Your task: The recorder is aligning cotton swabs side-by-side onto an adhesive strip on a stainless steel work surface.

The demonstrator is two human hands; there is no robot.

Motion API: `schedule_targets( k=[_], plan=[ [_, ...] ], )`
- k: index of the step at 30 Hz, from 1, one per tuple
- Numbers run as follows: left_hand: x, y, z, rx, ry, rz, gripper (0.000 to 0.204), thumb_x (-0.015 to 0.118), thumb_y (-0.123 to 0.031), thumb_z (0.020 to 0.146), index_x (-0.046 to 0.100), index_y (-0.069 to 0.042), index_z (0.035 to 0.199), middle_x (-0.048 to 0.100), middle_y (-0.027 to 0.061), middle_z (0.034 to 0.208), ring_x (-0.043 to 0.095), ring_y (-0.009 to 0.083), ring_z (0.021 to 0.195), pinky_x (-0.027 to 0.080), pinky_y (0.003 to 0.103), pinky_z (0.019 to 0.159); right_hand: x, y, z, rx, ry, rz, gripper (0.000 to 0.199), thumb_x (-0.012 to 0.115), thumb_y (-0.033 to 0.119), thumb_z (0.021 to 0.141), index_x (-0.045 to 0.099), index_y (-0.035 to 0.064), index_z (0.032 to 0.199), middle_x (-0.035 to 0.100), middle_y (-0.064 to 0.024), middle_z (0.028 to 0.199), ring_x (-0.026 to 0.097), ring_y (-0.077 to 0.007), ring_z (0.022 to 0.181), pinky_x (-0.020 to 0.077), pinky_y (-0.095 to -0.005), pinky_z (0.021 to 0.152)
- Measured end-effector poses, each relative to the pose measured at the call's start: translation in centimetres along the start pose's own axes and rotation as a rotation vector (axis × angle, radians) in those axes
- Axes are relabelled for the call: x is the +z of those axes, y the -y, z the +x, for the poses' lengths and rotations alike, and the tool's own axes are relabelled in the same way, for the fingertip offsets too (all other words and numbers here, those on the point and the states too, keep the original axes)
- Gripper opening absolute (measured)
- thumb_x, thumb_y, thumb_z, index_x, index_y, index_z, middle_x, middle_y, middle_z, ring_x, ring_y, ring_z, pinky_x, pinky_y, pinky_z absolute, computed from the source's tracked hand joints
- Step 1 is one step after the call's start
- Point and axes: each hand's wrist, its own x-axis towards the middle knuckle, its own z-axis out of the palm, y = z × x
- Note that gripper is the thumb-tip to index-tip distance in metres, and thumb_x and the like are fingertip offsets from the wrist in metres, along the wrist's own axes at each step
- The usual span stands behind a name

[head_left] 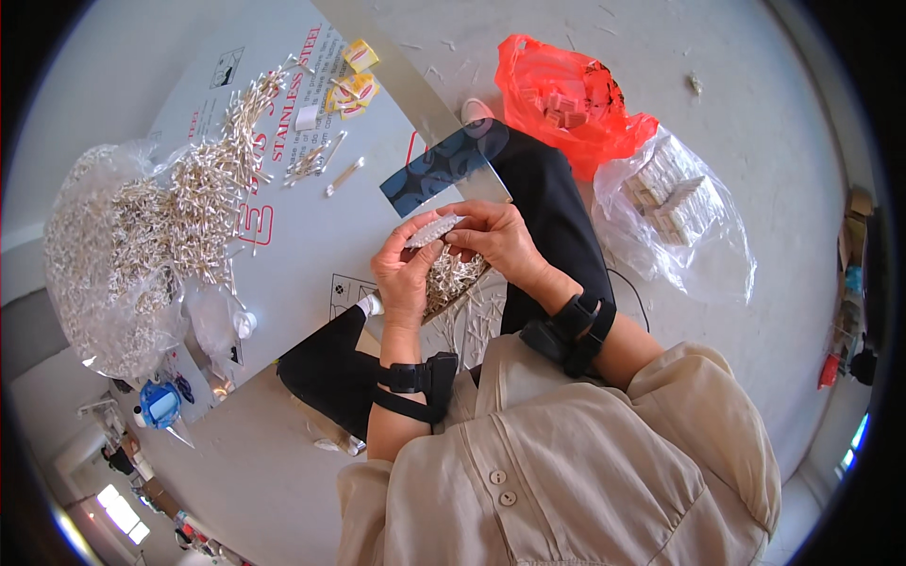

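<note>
Between my left hand (406, 264) and my right hand (495, 241) is a small bundle of cotton swabs (434, 232), its pale tips packed side by side. The left fingers and thumb are closed round one side of it. My right thumb and fingertips pinch at its other end. Right below the hands, loose cotton swabs (453, 281) fill a container on my lap, its sides partly hidden by the hands. Just beyond my fingers lies a dark blue, shiny flat panel (444, 174).
A large clear bag (109, 274) spills a heap of cotton swabs (203, 203) over the grey table (302, 226) at left. Yellow small boxes (354, 91) lie at its far side. On the floor at right are a red plastic bag (566, 94) and a clear bag of white packets (675, 198).
</note>
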Motion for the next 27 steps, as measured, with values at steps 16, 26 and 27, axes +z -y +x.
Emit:
schedule_targets(
  k=[16, 26, 27],
  plan=[
    [-0.4, -0.3, 0.4, -0.075, -0.007, 0.184, 0.031, 0.07, 0.002, 0.084, 0.069, -0.001, 0.114, 0.069, 0.005, 0.104, 0.062, 0.0107, 0.09, 0.052, 0.024, 0.082, -0.1, 0.4, 0.5, -0.223, -0.06, -0.451, 0.014, 0.07, 0.003, 0.084, 0.069, -0.0025, 0.097, 0.07, -0.0126, 0.078, 0.068, -0.0134, 0.073, 0.0526, -0.0263, 0.066],
    [1.7, -2.1, 1.0, 0.193, 0.038, 0.137, 0.04, 0.068, -0.004, 0.088, 0.058, 0.003, 0.126, 0.058, 0.0132, 0.13, 0.062, 0.0169, 0.103, 0.051, 0.028, 0.088, -2.5, 4.1, 0.4, -0.437, -0.362, -0.112, 0.011, 0.061, -0.01, 0.083, 0.068, -0.0027, 0.088, 0.063, -0.0016, 0.078, 0.058, -0.0081, 0.065, 0.0488, -0.0245, 0.056],
    [1.2, -2.3, 0.9, 0.14, 0.006, 0.141, 0.041, 0.068, -0.006, 0.087, 0.058, 0.004, 0.126, 0.061, 0.0134, 0.126, 0.063, 0.0156, 0.098, 0.051, 0.029, 0.087, -3.8, 5.1, 0.8, -0.443, -0.496, -0.29, 0.012, 0.06, -0.01, 0.084, 0.068, -0.0015, 0.089, 0.063, -0.0007, 0.079, 0.059, -0.0085, 0.068, 0.049, -0.0244, 0.057]
  ],
)
